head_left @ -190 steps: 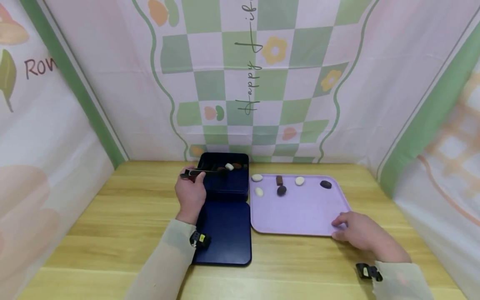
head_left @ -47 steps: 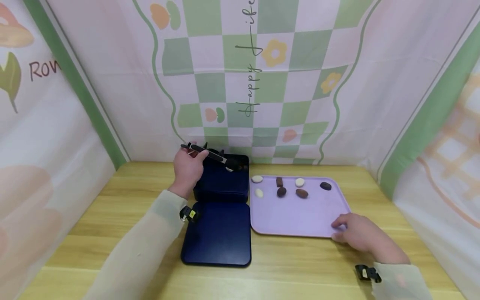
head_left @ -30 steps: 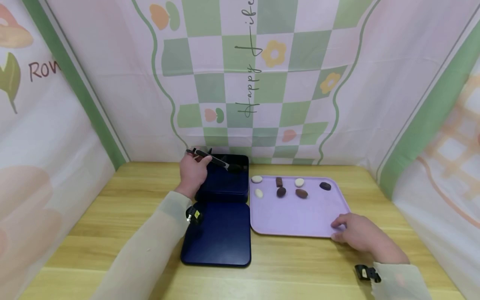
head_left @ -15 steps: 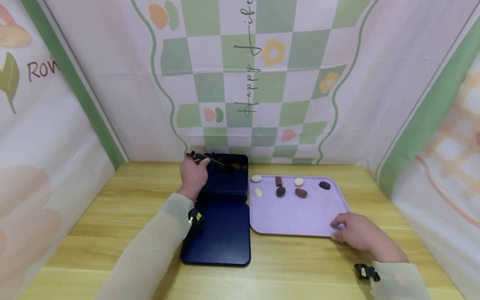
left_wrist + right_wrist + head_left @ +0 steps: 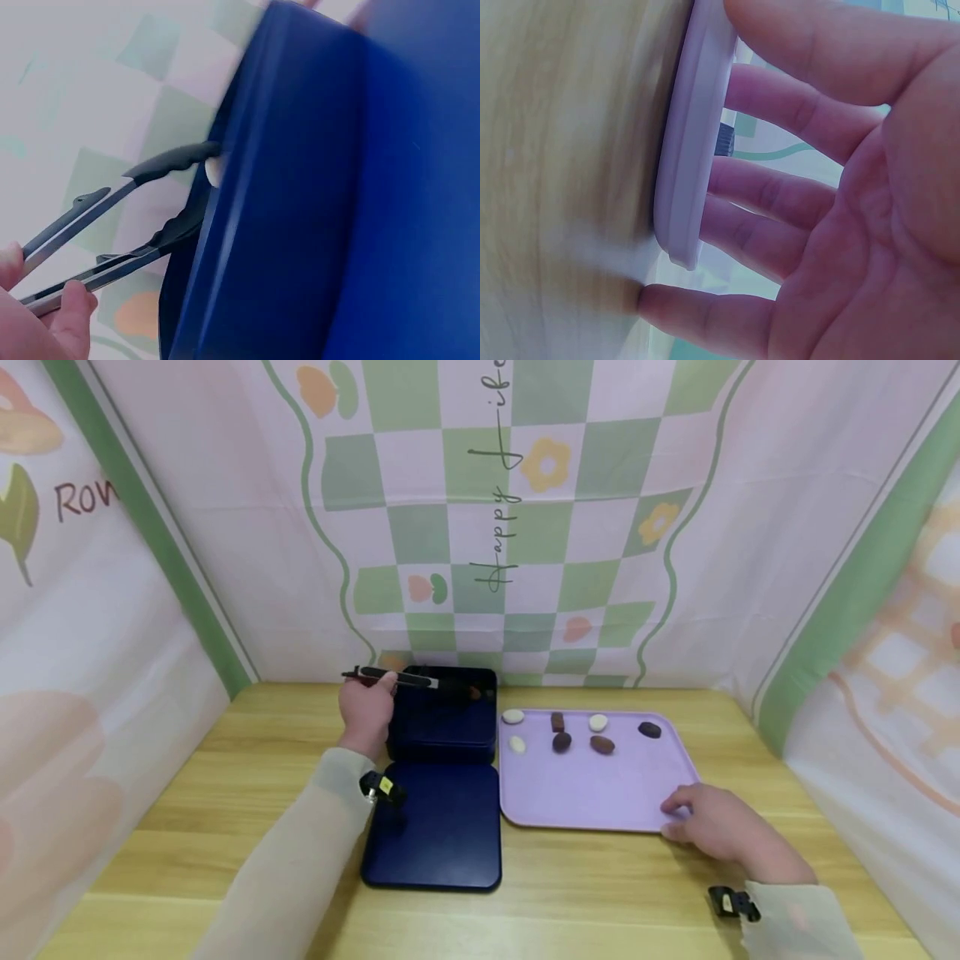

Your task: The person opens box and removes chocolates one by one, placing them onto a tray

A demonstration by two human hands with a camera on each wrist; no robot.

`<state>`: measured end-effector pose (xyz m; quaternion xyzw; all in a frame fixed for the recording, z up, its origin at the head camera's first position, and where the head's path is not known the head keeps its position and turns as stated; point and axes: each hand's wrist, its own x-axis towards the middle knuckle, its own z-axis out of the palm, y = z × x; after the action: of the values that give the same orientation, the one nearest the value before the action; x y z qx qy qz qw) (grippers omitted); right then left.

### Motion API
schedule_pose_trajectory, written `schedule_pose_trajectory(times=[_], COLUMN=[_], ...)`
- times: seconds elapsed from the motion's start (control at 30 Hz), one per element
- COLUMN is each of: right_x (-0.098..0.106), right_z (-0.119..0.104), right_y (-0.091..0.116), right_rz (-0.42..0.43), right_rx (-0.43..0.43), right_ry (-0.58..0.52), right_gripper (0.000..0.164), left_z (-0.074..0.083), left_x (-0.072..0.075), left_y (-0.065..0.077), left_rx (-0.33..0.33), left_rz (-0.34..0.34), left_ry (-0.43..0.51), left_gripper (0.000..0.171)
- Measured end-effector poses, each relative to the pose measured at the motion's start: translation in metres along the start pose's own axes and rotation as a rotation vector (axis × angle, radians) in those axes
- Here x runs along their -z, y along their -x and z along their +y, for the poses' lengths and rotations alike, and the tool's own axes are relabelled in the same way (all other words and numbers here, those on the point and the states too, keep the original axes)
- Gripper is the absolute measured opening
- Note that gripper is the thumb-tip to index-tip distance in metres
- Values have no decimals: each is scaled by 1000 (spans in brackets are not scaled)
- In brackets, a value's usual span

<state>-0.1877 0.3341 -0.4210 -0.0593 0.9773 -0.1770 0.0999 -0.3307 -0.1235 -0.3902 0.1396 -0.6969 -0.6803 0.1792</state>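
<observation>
My left hand grips black-handled tongs at the left side of a dark blue box. The tongs' black tips reach into the box, close to a brown piece. In the left wrist view the tongs' arms stand apart, and a white piece shows between the tips at the box's rim. My right hand rests on the near right corner of a lilac tray, its fingers extended against the rim in the right wrist view.
On the tray lie several chocolate-like pieces in two rows: white ovals, a brown block, a dark round one, a brown oval and a black oval. A flat dark blue lid lies before the box. Patterned cloth hangs behind.
A brown oval has joined the tray's second row since the oldest frame. Lately my left hand and the tongs have shifted left and levelled over the box. The right hand stays put.
</observation>
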Motion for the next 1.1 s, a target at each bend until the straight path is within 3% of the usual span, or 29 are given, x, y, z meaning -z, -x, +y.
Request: schedule_pose_trajectory(times=[0.13, 0.33, 0.53, 0.7, 0.93, 1.1], right_x=[1, 0, 1, 1, 1, 2], right_z=[0, 2, 2, 1, 2, -1], right_y=[-1, 0, -1, 0, 0, 0], right_rz=[-4, 1, -20, -23, -15, -22], right_rx=[-5, -8, -22, -23, -18, -25], right_ry=[-5, -7, -9, -9, -7, -13], right_gripper=[28, 28, 29, 29, 29, 29], left_z=[4, 7, 12, 21, 26, 25], left_x=[8, 11, 4, -8, -34, -56], left_y=[-5, -7, 2, 19, 51, 77], left_rx=[124, 196, 222, 180, 56, 20], left_rz=[28, 43, 4, -45, -136, -179], left_ry=[210, 276, 348, 379, 458, 450], left_gripper=[24, 21, 23, 27, 18, 19])
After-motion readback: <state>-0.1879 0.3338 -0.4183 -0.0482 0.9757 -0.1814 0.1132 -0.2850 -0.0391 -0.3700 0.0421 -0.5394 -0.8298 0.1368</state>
